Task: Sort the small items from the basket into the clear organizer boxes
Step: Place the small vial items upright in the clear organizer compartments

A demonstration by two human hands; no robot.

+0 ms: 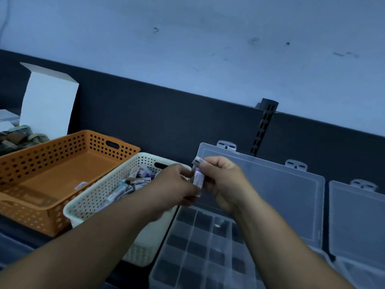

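Observation:
A cream perforated basket (pixel 100 197) in the middle holds several small tubes and packets (pixel 129 184). Just right of it lies a clear organizer box (pixel 200 247) with a grid of compartments, its lid (pixel 277 190) leaning open against the dark back panel. Above the gap between basket and box, my left hand (pixel 173 186) and my right hand (pixel 223 180) meet and both pinch a small white and purple tube (pixel 198 178) with a white tag at its top. A second clear organizer box (pixel 358 222) stands open at the far right.
An orange perforated basket (pixel 48 176) sits left of the cream one, with only a small label inside. Behind it stand a white open carton (pixel 49 101) and a pile of wrapped items (pixel 18 136). A dark slotted post (pixel 264 126) rises behind the lid.

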